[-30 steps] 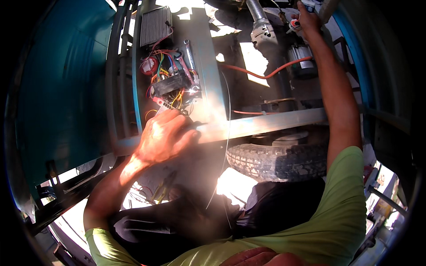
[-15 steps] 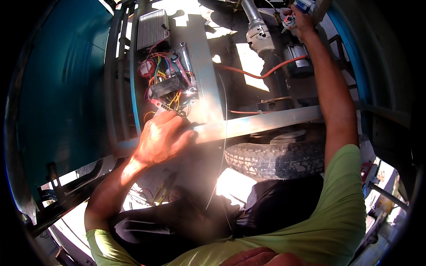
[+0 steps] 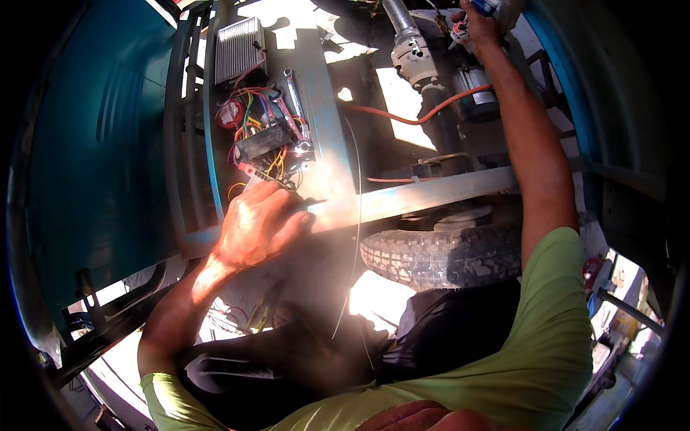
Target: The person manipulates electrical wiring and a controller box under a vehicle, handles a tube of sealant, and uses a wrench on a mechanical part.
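The left hand (image 3: 260, 224) lies low over the near end of a group of coloured wires (image 3: 275, 167), with its fingers bent and its thumb pointing to the right. Just beyond its knuckles there is a small red strip (image 3: 248, 169), and farther beyond it a black block (image 3: 262, 142), from which the wires come out. A silver wrench (image 3: 292, 97) and a reddish wrench (image 3: 285, 115) lie close together to the right of this block. A round red part (image 3: 230, 113) is to the block's left, and a grey finned box (image 3: 241, 50) is the farthest from this hand.

The right hand (image 3: 483, 30) is stretched far forward, its fingers bent beside a red-and-white piece (image 3: 460, 29) and a blue piece (image 3: 484, 7). The fingertips of both hands are poorly seen, so I cannot tell if either one is closed on something.

Nearer than the right hand are a dark cylinder (image 3: 476, 93) and an orange cable (image 3: 431, 118), which runs toward the left. A metal crossbar (image 3: 424, 200) passes between the two arms, and a tyre (image 3: 442, 258) is on its near side.
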{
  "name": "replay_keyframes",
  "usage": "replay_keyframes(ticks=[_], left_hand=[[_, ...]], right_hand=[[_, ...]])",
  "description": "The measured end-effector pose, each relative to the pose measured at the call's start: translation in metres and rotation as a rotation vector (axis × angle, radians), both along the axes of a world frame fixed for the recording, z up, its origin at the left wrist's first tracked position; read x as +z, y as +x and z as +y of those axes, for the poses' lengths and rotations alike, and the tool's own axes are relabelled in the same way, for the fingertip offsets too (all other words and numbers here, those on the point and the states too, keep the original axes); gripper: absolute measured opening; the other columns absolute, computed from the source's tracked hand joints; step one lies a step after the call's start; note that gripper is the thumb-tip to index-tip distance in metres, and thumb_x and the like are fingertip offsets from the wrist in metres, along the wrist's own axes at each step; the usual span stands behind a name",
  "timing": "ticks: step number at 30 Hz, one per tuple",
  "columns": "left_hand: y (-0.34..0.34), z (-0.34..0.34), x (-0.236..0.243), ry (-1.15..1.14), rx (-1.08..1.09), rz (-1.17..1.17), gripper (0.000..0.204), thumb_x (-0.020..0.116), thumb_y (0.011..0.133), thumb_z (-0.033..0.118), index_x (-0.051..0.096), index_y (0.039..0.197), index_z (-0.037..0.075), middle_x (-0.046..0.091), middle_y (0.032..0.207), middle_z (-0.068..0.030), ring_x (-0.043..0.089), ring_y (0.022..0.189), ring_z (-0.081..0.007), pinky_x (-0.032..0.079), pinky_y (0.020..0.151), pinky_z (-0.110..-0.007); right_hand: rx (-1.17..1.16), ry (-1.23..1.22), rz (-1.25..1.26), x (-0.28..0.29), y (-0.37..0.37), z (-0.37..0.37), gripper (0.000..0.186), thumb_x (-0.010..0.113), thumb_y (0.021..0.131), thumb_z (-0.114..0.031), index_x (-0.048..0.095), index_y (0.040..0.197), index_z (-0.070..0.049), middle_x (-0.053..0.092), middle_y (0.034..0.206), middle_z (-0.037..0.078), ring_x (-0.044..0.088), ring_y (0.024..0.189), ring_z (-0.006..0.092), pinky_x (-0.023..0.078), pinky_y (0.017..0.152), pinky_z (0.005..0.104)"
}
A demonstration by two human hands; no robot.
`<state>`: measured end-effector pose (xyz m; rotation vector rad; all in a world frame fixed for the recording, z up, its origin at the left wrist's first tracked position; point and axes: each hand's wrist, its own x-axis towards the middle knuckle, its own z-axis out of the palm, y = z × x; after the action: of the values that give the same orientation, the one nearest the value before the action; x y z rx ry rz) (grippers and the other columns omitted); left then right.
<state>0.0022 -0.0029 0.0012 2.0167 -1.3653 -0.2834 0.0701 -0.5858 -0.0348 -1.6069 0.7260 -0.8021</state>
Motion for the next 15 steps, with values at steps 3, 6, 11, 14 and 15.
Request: replay_keyframes(ticks=[3, 6, 11, 14, 15], left_hand=[[0.001, 0.001, -0.001, 0.014, 0.003, -0.005, 0.021, 0.077, 0.084, 0.010, 0.071, 0.100, -0.002, 0.067, 0.089, -0.0169, 0.066, 0.083, -0.0353, 0.053, 0.075, -0.043], [0.000, -0.001, -0.002, 0.002, 0.007, -0.006, 0.020, 0.078, 0.083, 0.011, 0.070, 0.097, -0.001, 0.066, 0.087, -0.0166, 0.066, 0.082, -0.0358, 0.053, 0.074, -0.044], [0.001, 0.003, -0.001, 0.030, 0.005, -0.008, 0.022, 0.078, 0.084, 0.011, 0.071, 0.100, -0.001, 0.067, 0.089, -0.0167, 0.066, 0.082, -0.0354, 0.053, 0.074, -0.043], [0.001, -0.001, -0.001, 0.022, -0.009, -0.011, 0.021, 0.078, 0.084, 0.011, 0.071, 0.100, -0.001, 0.067, 0.088, -0.0166, 0.066, 0.081, -0.0355, 0.053, 0.073, -0.043], [0.001, -0.002, -0.001, 0.021, -0.011, -0.011, 0.021, 0.078, 0.084, 0.011, 0.071, 0.100, -0.001, 0.067, 0.088, -0.0166, 0.066, 0.081, -0.0355, 0.053, 0.073, -0.043]], right_hand=[[0.129, 0.183, -0.051, 0.000, -0.004, -0.009, 0.046, 0.065, 0.100, -0.041, 0.064, 0.078, -0.002, 0.061, 0.067, 0.013, 0.055, 0.049, 0.0219, 0.045, 0.044, 0.0368], [0.152, 0.303, -0.075, 0.001, -0.009, -0.017, 0.043, 0.065, 0.100, -0.040, 0.065, 0.081, -0.001, 0.062, 0.068, 0.014, 0.056, 0.050, 0.0226, 0.045, 0.044, 0.0369], [-0.081, 0.095, 0.061, 0.009, -0.005, 0.009, 0.044, 0.067, 0.099, -0.041, 0.067, 0.088, 0.001, 0.063, 0.070, 0.015, 0.056, 0.051, 0.0236, 0.046, 0.045, 0.0377], [-0.096, -0.432, 0.196, -0.006, -0.009, -0.023, 0.046, 0.069, 0.098, -0.043, 0.068, 0.091, 0.002, 0.064, 0.070, 0.015, 0.057, 0.053, 0.0235, 0.048, 0.047, 0.0378], [-0.094, -0.388, 0.180, -0.008, -0.010, -0.031, 0.047, 0.070, 0.098, -0.044, 0.069, 0.092, 0.003, 0.064, 0.071, 0.015, 0.058, 0.054, 0.0235, 0.048, 0.048, 0.0378]])
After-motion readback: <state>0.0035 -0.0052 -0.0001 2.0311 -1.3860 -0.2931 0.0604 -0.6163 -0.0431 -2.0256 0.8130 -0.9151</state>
